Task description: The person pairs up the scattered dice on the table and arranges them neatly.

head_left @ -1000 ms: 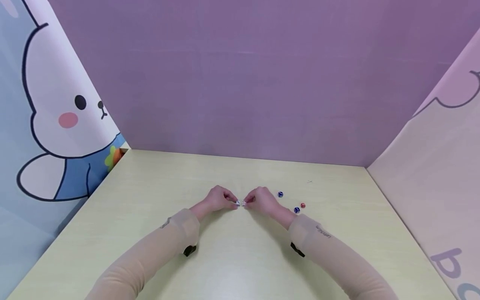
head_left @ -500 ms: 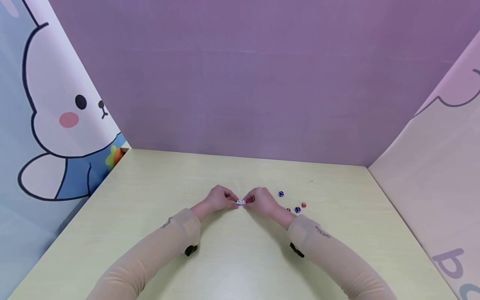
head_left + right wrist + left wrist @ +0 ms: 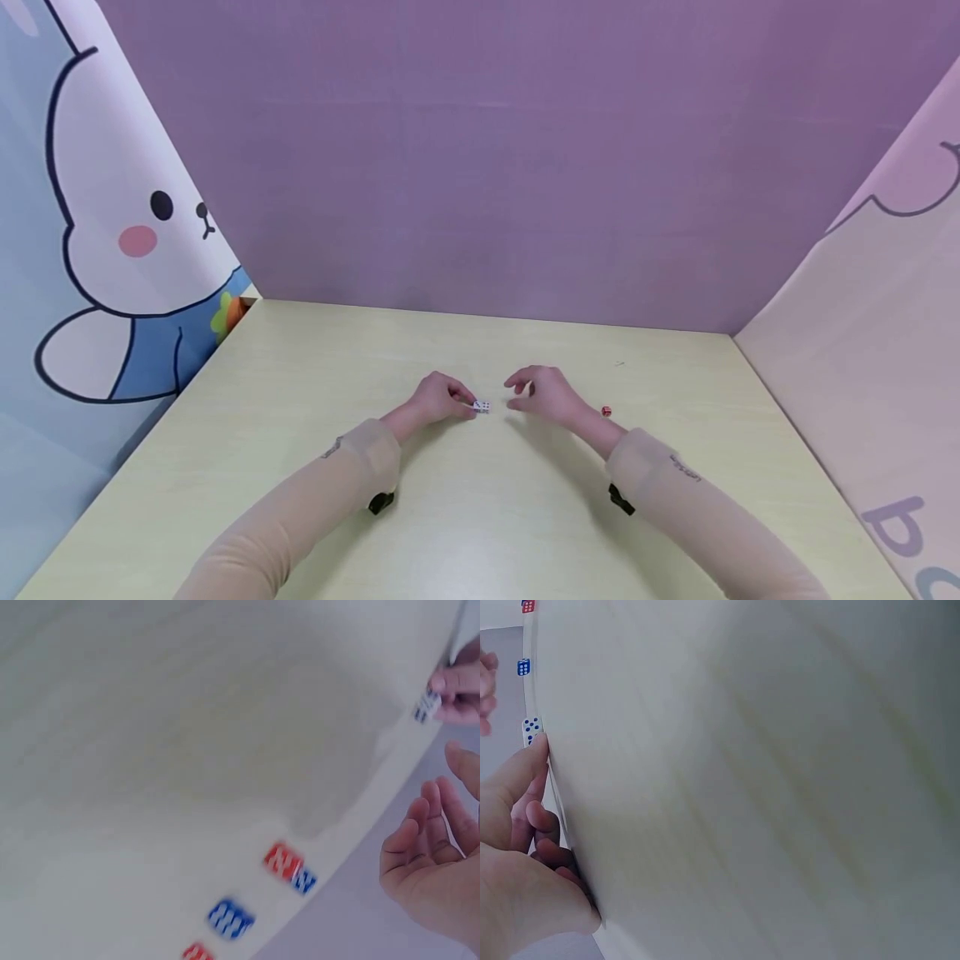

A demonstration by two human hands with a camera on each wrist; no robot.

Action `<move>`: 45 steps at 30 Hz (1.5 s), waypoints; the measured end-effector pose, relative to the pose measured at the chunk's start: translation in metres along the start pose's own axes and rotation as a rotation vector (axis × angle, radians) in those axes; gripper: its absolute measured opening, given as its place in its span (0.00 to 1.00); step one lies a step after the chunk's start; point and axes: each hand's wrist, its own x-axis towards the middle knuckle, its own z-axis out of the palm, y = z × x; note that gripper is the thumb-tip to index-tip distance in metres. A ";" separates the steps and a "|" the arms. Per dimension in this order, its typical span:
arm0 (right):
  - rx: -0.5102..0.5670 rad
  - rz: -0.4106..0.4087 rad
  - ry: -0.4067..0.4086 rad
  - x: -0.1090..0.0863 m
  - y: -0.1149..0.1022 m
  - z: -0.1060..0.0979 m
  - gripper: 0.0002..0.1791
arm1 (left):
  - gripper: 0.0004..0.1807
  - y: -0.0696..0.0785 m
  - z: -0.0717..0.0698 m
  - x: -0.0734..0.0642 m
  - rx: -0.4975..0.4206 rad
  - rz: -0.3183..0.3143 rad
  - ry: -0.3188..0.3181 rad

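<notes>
Two white dice (image 3: 482, 407) with dark pips sit side by side on the table, in the middle of the head view. My left hand (image 3: 442, 397) pinches the left one between thumb and fingertips. In the left wrist view, a white die (image 3: 531, 726) shows blue pips above the fingertips. To the right, my right hand (image 3: 546, 394) is apart from the dice, its fingers loosely bent with a gap between them and the thumb. The right wrist view shows this hand (image 3: 431, 855) holding nothing, below the blurred white dice (image 3: 426, 707).
One red die (image 3: 606, 411) lies beside my right forearm, which covers the other dice in the head view. In the right wrist view, another red die (image 3: 281, 860) and two blue dice, one nearer (image 3: 230, 918), lie on the table. A purple panel (image 3: 480, 167) stands behind.
The two white dice, slightly apart at first, have come together. My right hand has let go of the right one and moved right, its forearm now covering the blue dice. My left hand stays put.
</notes>
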 end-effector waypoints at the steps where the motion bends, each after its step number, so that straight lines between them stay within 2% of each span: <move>1: -0.006 -0.007 0.011 -0.001 0.003 -0.004 0.16 | 0.10 0.000 0.000 0.000 -0.006 -0.001 0.001; 11: -0.043 0.034 0.070 -0.014 0.042 -0.036 0.16 | 0.10 0.000 0.000 -0.001 -0.022 -0.006 -0.003; 19: -0.012 0.160 0.046 -0.013 0.072 -0.044 0.15 | 0.10 0.002 -0.002 -0.001 -0.034 0.001 0.005; 26: -0.003 0.249 0.020 -0.008 0.084 -0.044 0.12 | 0.10 0.001 -0.002 0.002 -0.036 0.009 -0.008; 34: -0.036 0.239 0.023 -0.006 0.090 -0.040 0.09 | 0.10 0.001 0.001 -0.001 -0.046 0.004 -0.007; 45: -0.031 0.169 -0.026 -0.005 0.079 -0.032 0.07 | 0.09 0.001 -0.001 0.001 -0.051 0.008 -0.006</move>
